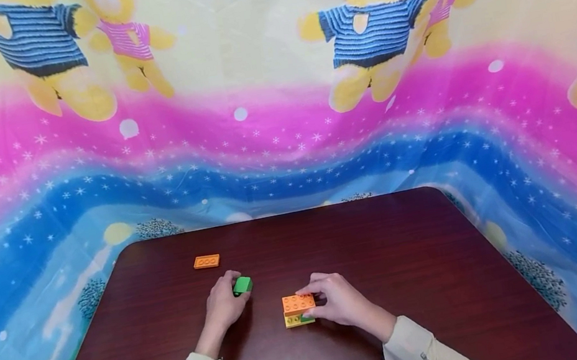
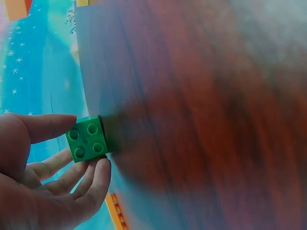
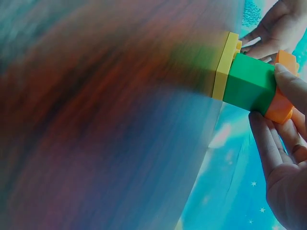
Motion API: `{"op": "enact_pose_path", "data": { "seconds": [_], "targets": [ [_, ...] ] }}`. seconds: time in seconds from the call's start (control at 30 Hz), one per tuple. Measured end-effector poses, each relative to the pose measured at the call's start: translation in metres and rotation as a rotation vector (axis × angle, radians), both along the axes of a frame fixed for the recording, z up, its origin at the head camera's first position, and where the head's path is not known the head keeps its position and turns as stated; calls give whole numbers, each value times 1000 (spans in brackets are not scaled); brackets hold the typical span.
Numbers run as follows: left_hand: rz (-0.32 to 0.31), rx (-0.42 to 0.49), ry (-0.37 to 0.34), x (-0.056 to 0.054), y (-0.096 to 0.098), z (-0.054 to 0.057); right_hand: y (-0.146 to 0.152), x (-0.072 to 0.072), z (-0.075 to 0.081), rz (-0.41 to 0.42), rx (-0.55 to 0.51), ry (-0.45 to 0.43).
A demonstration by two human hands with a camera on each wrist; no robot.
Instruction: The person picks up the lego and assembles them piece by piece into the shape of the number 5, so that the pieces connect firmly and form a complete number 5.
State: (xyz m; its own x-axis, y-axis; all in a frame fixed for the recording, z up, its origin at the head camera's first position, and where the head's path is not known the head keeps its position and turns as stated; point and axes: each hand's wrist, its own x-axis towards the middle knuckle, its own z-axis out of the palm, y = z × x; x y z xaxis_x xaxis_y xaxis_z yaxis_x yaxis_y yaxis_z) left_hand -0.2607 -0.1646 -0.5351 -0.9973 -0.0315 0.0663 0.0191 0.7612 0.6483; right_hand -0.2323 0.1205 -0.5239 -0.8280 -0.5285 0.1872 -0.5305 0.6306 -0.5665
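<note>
My left hand (image 1: 223,303) pinches a small square green toy brick (image 2: 86,139) between thumb and fingers. Four studs show on that brick in the left wrist view. My right hand (image 1: 344,300) grips a stack of toy bricks near the middle of the table. At the bottom of the stack lies a yellow plate (image 3: 224,67). A green brick (image 3: 249,81) stands on one end of it, and a studded orange plate (image 1: 298,302) is on top, overhanging the yellow one. The right thumb and fingertips touch the stack where green meets orange.
Another orange plate (image 1: 207,261) lies beyond the left hand, toward the table's far left corner. The dark brown wooden table (image 1: 387,233) has rounded far corners. A printed curtain (image 1: 278,112) with bears and snowflakes hangs behind and around it.
</note>
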Motion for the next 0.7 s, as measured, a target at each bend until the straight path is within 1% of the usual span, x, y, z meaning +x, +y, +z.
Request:
{"op": "enact_pose_path", "data": {
  "seconds": [0.1,0.23,0.5,0.7],
  "targets": [
    [-6,10,-5,3,0,1,0,0,0,-4,0,0],
    [-13,29,5,5,1,1,0,0,0,-13,2,-12],
    [-23,94,76,7,2,2,1,1,-2,-15,-15,-32],
    [-60,142,141,10,3,8,1,1,-1,-9,-23,-34]
  ]
}}
